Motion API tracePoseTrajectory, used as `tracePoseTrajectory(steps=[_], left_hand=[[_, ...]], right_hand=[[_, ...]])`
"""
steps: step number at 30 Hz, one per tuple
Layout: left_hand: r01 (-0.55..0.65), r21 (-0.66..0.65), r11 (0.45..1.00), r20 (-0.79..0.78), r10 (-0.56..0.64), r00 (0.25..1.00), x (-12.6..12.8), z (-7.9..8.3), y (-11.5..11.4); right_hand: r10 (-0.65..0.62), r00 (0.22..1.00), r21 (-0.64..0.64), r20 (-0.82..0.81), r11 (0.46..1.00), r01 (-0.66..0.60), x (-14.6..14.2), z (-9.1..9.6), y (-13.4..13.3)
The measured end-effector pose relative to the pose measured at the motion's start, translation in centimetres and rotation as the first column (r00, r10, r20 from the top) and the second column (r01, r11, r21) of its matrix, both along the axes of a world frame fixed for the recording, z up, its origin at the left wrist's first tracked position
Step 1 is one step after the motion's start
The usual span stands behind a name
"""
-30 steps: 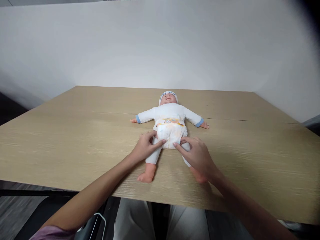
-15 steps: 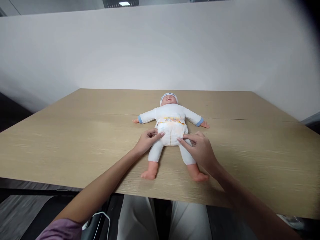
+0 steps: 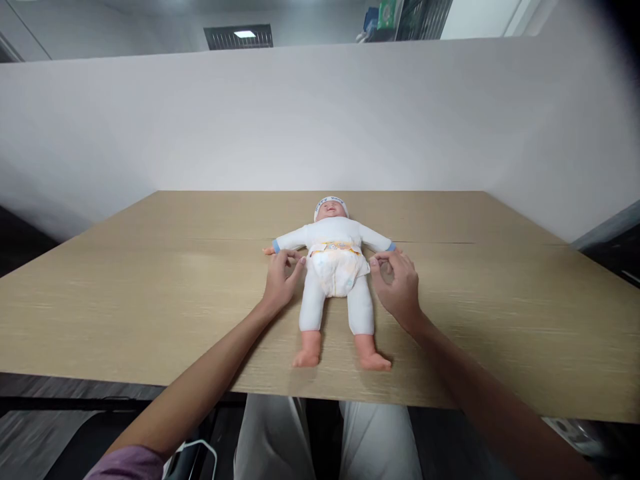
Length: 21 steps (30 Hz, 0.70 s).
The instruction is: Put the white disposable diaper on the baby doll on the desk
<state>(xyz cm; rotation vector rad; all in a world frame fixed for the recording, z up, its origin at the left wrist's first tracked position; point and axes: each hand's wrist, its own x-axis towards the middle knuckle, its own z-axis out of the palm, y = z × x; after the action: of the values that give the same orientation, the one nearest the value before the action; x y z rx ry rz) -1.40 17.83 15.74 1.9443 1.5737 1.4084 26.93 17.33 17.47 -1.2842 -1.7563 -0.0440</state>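
I read this as an office-like room, judging by the broad wood-look table beneath the fingers, the plain white partition beyond them and the rectangular light farther past them.

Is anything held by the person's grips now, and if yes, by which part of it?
I cannot tell: the left grip and right grip are at opposite sides of the diaper on the doll, but no hold shows clearly.

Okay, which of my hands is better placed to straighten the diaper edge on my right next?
Probably your right hand: it is right beside that edge of the diaper, while your left hand is on the doll's other side.
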Motion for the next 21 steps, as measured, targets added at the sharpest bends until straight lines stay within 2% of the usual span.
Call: tracePoseTrajectory(steps=[2, 4, 6, 9, 13, 17, 19, 21], left_hand=[[-0.042, 0.095, 0.995, -0.218, 0.062, 0.974, -1.3, -0.5, 2.5], [-0.041, 0.105, 0.994, -0.391, 0.079, 0.917, -2.5, -0.7, 5.4], [-0.061, 0.054, 0.997, -0.482, 0.08, 0.872, -3.3, -0.8, 8.1], [-0.118, 0.006, 0.993, -0.5, 0.106, 0.86, -3.9, -1.0, 10.5], [-0.125, 0.016, 0.992, -0.493, 0.117, 0.862, -4.3, -1.6, 11.2], [-0.12, 0.007, 0.993, -0.531, 0.105, 0.841, -4.3, -1.8, 11.2], [-0.116, 0.004, 0.993, -0.539, 0.1, 0.837, -3.9, -1.3, 11.0], [-0.138, -0.016, 0.99, -0.536, 0.108, 0.837, -3.1, -0.2, 10.1]], right_hand=[[-0.09, 0.992, 0.031, 0.086, 0.996, 0.088, 0.8, -1.1, 2.5], [-0.132, 0.97, 0.024, 0.205, 0.991, 0.13, 1.6, -2.1, 5.6], [-0.143, 0.95, -0.003, 0.277, 0.989, 0.15, 2.2, -2.9, 8.5], [-0.111, 0.953, -0.057, 0.282, 0.99, 0.132, 2.9, -3.7, 11.4], [-0.053, 0.974, -0.059, 0.222, 0.996, 0.068, 3.4, -4.6, 12.3], [-0.047, 0.971, -0.06, 0.233, 0.996, 0.063, 3.1, -4.7, 12.1], [-0.054, 0.97, -0.088, 0.238, 0.993, 0.077, 2.5, -4.1, 11.8], [-0.067, 0.974, -0.15, 0.218, 0.984, 0.101, 1.9, -3.1, 11.1]])
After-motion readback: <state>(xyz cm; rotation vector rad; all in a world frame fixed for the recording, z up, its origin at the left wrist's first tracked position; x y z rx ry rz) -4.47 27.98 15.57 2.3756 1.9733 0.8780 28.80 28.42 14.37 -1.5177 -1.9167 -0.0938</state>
